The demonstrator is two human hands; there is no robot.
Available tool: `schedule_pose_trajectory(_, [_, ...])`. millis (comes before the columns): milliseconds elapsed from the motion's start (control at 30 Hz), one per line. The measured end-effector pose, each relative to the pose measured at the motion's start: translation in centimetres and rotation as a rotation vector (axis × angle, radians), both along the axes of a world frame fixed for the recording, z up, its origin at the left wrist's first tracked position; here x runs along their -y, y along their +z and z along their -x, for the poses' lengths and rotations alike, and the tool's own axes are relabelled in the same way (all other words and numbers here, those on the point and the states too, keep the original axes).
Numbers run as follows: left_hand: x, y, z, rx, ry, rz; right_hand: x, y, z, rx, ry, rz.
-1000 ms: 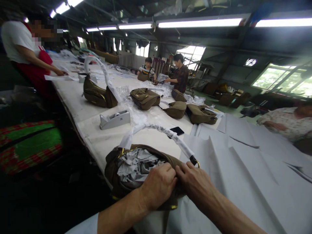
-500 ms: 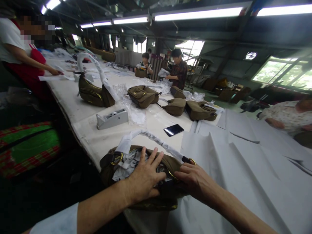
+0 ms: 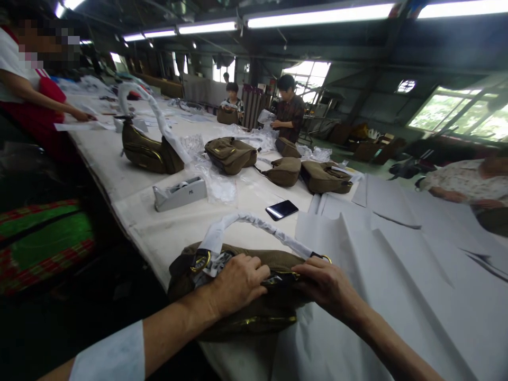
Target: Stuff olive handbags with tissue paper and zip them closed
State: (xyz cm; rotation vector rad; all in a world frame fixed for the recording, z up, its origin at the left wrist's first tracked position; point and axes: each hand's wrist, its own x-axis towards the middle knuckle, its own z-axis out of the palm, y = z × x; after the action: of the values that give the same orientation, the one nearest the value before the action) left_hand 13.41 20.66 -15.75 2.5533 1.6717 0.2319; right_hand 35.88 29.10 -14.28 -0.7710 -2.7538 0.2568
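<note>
An olive-brown handbag (image 3: 254, 317) lies at the table's near edge, with its gold-zipped top partly open. Crumpled paper stuffing (image 3: 214, 266) shows in the opening. White wrapping covers the bag's handle (image 3: 254, 221), which arches up behind the opening. My left hand (image 3: 240, 280) is closed over the middle of the opening, its fingers curled on the bag's edges; the fingertips are partly hidden. At the right end of the zipper, my right hand (image 3: 331, 288) pinches the bag's top beside a gold ring (image 3: 327, 259). Whether it holds the zipper pull is not visible.
A grey tape dispenser (image 3: 180, 194) and a phone (image 3: 281, 210) lie beyond the bag. Several similar bags (image 3: 230, 155) stand farther back amid clear plastic. Large white sheets (image 3: 397, 264) cover the right side. Co-workers stand or sit around the table (image 3: 135, 211).
My left hand's spread fingers have curled in over the opening, and the bag's edges are closer together, covering more stuffing. My right hand still grips the right end, slightly farther right.
</note>
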Motion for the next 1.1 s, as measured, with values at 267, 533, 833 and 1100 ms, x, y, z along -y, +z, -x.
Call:
schedule_pose_trajectory(267, [-0.6, -1.1, -0.2, -0.008, -0.113, -0.095, 3.5, 1.0, 2.8, 0.247, -0.128, -0.636])
schedule_pose_trajectory(533, [-0.4, -1.2, -0.6, 0.027, -0.063, -0.106, 5.5, 1.1, 3.0, 0.125, -0.144, -0.749])
schedule_pose_trajectory(833, [-0.7, -1.3, -0.5, 0.028, -0.104, -0.098, 6.6, -2.7, 4.1, -0.089, -0.353, -0.499])
schedule_pose_trajectory(1100, [-1.0, -1.5, -0.3, 0.092, -0.089, -0.086, 5.8, -1.3, 4.2, -0.045, -0.125, -0.508])
